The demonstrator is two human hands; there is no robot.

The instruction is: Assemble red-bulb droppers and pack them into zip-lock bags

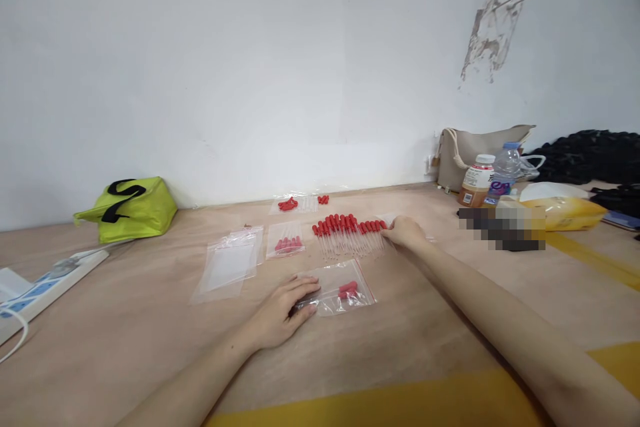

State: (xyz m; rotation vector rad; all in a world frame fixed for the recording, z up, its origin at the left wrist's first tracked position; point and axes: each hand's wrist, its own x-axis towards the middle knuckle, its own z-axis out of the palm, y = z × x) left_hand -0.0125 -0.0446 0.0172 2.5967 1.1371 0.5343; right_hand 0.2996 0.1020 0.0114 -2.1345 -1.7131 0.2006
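My left hand (285,313) lies on the left end of a clear zip bag (327,307), thumb and fingers spread apart. Inside that bag are red rubber bulbs (349,290). My right hand (404,232) reaches to the right end of a row of droppers (345,233), its thumb and fingers pinched at the last red bulb. These droppers lie side by side, red bulbs away from me and clear tips towards me. Left of the row is a zip bag of droppers (287,237) with its red bulbs on the near side. Flat clear bags (230,263) are stacked farther left.
Another bag with red bulbs (289,204) lies by the wall. A power strip (60,287) and a lime-green pouch (137,210) are on the left. On the right stand a beige bag (453,163), bottles (480,180) and a yellow tissue pack (570,210).
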